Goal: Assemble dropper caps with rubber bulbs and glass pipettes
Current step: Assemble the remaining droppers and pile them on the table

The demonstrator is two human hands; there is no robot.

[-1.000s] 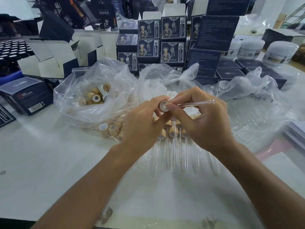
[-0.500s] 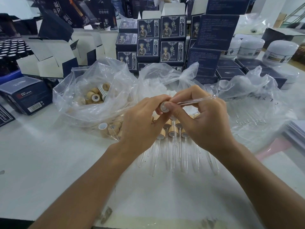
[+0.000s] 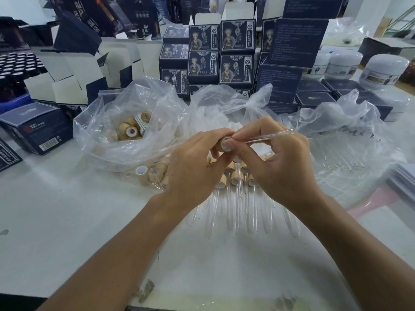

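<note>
Dropper cap (image 3: 225, 143) sits at the frame's centre, gripped in the curled fingers of the left hand (image 3: 197, 162); the right hand (image 3: 278, 167) pinches the glass pipette (image 3: 269, 136) at the cap's mouth, its tip pointing to the upper right. Pushed off-axis, the thin glass would likely snap at the neck; a slipping pinch could drop it onto the finished droppers (image 3: 235, 198) lying on the table (image 3: 67, 221) just below. Bags hem the work in: caps bag (image 3: 125, 131) left, pipette bag (image 3: 350, 149) right. Open room lies toward the lower frame.
</note>
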